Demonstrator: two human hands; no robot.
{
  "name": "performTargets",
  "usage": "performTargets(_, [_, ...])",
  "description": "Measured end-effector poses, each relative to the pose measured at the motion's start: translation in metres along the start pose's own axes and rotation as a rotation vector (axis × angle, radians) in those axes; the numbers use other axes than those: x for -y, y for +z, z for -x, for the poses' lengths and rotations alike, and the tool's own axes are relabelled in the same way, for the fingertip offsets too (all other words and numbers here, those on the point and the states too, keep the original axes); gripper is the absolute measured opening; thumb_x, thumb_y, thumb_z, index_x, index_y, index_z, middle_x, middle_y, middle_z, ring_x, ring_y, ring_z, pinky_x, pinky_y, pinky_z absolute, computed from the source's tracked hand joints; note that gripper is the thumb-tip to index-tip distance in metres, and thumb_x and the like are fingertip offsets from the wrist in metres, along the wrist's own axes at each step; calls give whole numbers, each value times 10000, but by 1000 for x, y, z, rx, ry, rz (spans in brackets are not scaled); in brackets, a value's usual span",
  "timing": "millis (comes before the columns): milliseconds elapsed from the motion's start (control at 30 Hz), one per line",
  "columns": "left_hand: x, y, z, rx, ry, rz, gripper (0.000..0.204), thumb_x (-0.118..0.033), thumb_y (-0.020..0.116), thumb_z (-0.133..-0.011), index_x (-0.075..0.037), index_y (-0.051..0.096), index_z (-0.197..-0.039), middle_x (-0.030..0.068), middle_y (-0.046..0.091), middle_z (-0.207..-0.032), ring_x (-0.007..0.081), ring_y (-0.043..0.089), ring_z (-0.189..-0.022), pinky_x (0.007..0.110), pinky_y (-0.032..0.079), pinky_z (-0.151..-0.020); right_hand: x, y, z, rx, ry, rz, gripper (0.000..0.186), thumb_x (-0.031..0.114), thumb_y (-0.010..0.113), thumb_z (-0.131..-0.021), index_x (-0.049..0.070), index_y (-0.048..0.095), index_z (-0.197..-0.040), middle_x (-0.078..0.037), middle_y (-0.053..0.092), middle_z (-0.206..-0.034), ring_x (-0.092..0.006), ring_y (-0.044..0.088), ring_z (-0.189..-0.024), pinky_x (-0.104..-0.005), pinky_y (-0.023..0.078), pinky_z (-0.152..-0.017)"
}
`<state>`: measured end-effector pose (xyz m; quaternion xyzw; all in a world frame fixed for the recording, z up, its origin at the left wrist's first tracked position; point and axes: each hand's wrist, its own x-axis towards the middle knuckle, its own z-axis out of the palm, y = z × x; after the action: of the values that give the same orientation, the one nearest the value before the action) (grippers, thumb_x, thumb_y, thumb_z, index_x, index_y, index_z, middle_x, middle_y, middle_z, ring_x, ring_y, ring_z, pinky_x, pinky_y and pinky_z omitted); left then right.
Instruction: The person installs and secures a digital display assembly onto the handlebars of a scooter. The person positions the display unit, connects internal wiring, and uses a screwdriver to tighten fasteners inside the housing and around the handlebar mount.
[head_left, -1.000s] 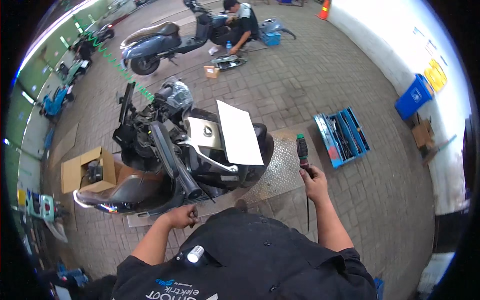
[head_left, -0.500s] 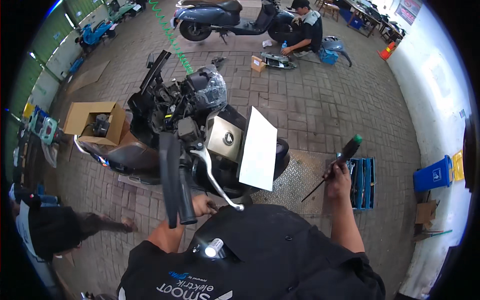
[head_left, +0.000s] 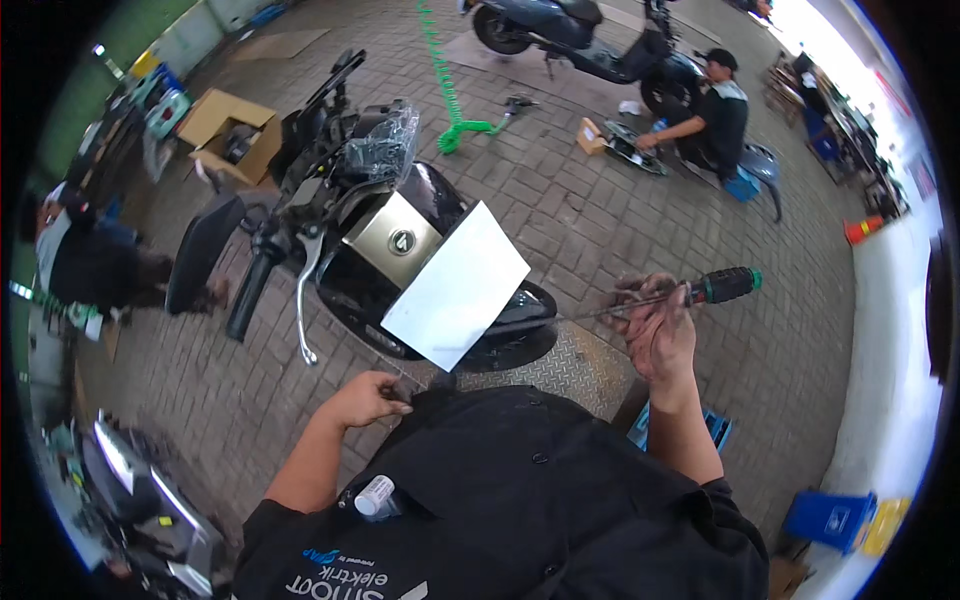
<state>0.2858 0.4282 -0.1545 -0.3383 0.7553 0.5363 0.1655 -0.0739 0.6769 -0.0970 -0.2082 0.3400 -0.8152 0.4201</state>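
My right hand (head_left: pixel 655 330) holds a screwdriver (head_left: pixel 733 285) with a dark handle and a green end. Its handle points right, and its long shaft lies across my dirty fingers toward the scooter. Close to my shirt, my left hand (head_left: pixel 368 399) is closed with the fingers pressed together; I cannot make out what is in it. Ahead stands a partly stripped scooter (head_left: pixel 335 290) with its handlebar grip (head_left: pixel 254 290) and silver brake lever (head_left: pixel 309 290) beyond my left hand. A white rectangular sheet (head_left: pixel 460 290) rests tilted on its front, beside a gold-coloured panel (head_left: pixel 392 238).
A blue toolbox (head_left: pixel 716 430) lies partly behind my right forearm. An open cardboard box (head_left: pixel 225 130) stands beyond the scooter. A green coiled hose (head_left: pixel 445 90) hangs ahead. A co-worker (head_left: pixel 715 120) sits by another scooter (head_left: pixel 590 45); another person (head_left: pixel 90 250) is at left.
My view has turned to the right. My right hand has turned the screwdriver from upright to nearly level. My left hand now shows clear of the handlebar that partly covered it.
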Motion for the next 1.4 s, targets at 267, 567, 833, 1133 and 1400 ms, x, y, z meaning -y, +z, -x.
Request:
performTargets(267, [-79,88,7,-447,322,780,257,56,753,-833,16,661,-1070,113,732,-988,197,704,-964,323,558,-866,25,-20,-22,184,167,-170,397,413,443,-1074,30,530,-1016,-171,598,-1052,-372,689,-1029,-437,651,-760])
performTargets(567, [-115,60,-16,-742,591,884,219,69,746,-815,6,681,-1014,143,743,-973,206,714,-930,326,561,-849,33,15,-103,449,60,-235,414,430,446,-1070,34,514,-976,-160,570,-979,-403,641,-1060,-463,647,-805])
performTargets(833, [-130,41,-21,-830,595,904,206,-23,801,-818,9,688,-988,131,746,-972,196,705,-956,322,543,-856,24,36,-166,526,173,-179,393,438,457,-1068,63,532,-981,-140,589,-1017,-369,640,-1016,-400,598,-751])
performTargets(1133, [-155,58,-50,-1100,578,946,189,11,777,-817,13,694,-987,128,742,-974,196,710,-933,330,554,-835,5,42,-262,665,364,-226,396,446,482,-1057,66,534,-956,-139,591,-993,-356,647,-1007,-418,635,-746])
performTargets(1400, [-224,74,-121,-1423,361,823,178,34,754,-827,34,688,-992,133,745,-970,182,702,-889,318,556,-803,10,11,-371,909,520,-250,413,458,521,-1037,54,539,-957,-154,590,-1001,-379,666,-1000,-458,649,-819])
